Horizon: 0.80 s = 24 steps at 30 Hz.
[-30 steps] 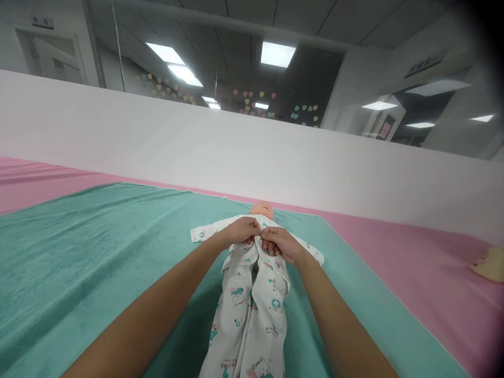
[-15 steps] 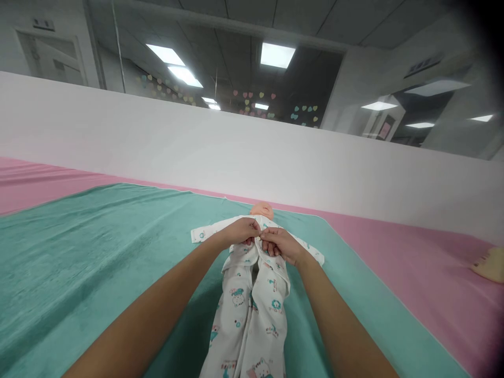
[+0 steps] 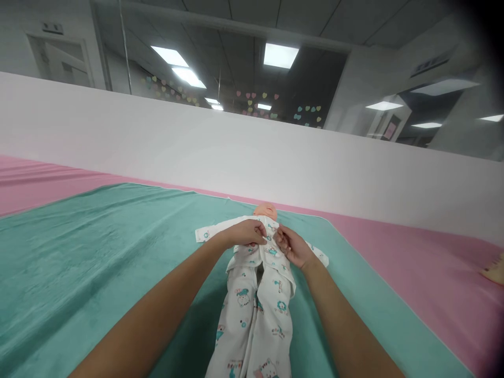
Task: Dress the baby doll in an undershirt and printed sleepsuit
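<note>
A baby doll lies on its back, with its peach-coloured head (image 3: 265, 210) at the far end. It wears a white sleepsuit (image 3: 255, 320) printed with small teal animals, its sleeves spread to both sides. My left hand (image 3: 246, 233) is closed on the suit's chest fabric, near the centre front opening. My right hand (image 3: 293, 247) pinches the opposite edge of that opening. The hands stand a small gap apart. The doll's body is hidden under the suit, and the fastenings are hidden by my fingers.
The doll lies on a teal towel (image 3: 98, 252) spread over a pink mat (image 3: 433, 262). A beige object (image 3: 496, 272) sits at the mat's right edge. Beyond the mat rises a white partition (image 3: 236, 152), and glass behind it carries heart stickers (image 3: 255, 102).
My right hand has moved right, away from my left hand, drawing the suit's front edges slightly apart. The view has also shifted a little.
</note>
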Tool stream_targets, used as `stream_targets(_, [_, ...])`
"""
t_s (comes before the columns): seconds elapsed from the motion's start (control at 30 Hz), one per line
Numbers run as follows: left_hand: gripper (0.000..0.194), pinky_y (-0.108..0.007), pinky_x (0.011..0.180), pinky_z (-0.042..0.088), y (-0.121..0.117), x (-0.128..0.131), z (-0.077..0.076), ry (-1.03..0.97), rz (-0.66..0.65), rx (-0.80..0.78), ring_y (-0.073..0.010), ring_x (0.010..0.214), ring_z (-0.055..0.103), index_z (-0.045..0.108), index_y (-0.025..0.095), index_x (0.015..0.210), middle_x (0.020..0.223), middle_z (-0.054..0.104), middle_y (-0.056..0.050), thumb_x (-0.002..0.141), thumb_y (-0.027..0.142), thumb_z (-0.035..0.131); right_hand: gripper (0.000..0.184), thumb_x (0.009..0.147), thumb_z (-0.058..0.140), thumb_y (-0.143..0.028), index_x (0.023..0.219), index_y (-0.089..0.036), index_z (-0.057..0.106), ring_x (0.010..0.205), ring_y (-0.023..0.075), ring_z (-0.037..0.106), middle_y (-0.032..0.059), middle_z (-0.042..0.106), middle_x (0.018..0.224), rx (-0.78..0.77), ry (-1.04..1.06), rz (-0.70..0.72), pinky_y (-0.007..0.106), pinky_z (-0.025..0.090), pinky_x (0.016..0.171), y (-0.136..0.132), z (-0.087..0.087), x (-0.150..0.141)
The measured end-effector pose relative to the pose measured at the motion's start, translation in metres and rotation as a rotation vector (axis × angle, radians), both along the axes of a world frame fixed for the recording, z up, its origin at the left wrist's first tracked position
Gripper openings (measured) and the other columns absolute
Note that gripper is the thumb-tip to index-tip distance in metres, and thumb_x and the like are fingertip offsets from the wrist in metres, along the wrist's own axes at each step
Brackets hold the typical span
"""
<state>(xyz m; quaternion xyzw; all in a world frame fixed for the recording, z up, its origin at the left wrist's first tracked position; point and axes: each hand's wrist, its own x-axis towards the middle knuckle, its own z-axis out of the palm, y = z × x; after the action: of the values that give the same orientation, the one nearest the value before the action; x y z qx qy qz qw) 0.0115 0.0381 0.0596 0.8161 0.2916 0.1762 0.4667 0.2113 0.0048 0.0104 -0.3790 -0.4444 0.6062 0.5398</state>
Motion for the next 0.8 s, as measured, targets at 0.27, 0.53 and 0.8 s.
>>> stream_targets(0.27, [0.031, -0.025, 0.053, 0.033, 0.006, 0.009, -0.012, 0.175, 0.341, 0.408, -0.0174, 0.064, 0.053, 0.054, 0.021, 0.071, 0.072, 0.06, -0.003, 0.069, 0.052, 0.055, 0.032, 0.072, 0.062, -0.041, 0.064, -0.019, 0.04, 0.039, 0.0035, 0.028, -0.0057, 0.038, 0.055, -0.04, 0.122, -0.2, 0.016, 0.028, 0.032, 0.009, -0.04, 0.033])
stream_targets(0.53, [0.035, -0.034, 0.077, 0.034, 0.029, -0.003, -0.051, 0.306, 0.66, 0.827, -0.0244, 0.094, 0.049, 0.052, 0.018, 0.09, 0.098, 0.055, -0.011, 0.089, 0.04, 0.026, 0.035, 0.07, 0.057, -0.052, 0.066, -0.02, 0.044, 0.039, 0.006, 0.035, -0.0037, 0.045, 0.054, 0.033, -0.065, -0.317, 0.02, 0.034, 0.035, 0.016, -0.045, 0.037])
stream_targets(0.8, [0.046, -0.038, 0.081, 0.033, 0.05, -0.043, -0.084, 0.545, 0.72, 0.74, -0.0272, 0.102, 0.047, 0.048, 0.017, 0.107, 0.108, 0.054, -0.012, 0.085, 0.053, 0.029, 0.036, 0.073, 0.05, -0.054, 0.064, -0.02, 0.049, 0.043, 0.0093, 0.046, -0.0004, 0.055, 0.055, 0.096, -0.344, -0.527, 0.023, 0.036, 0.041, 0.009, -0.057, 0.038])
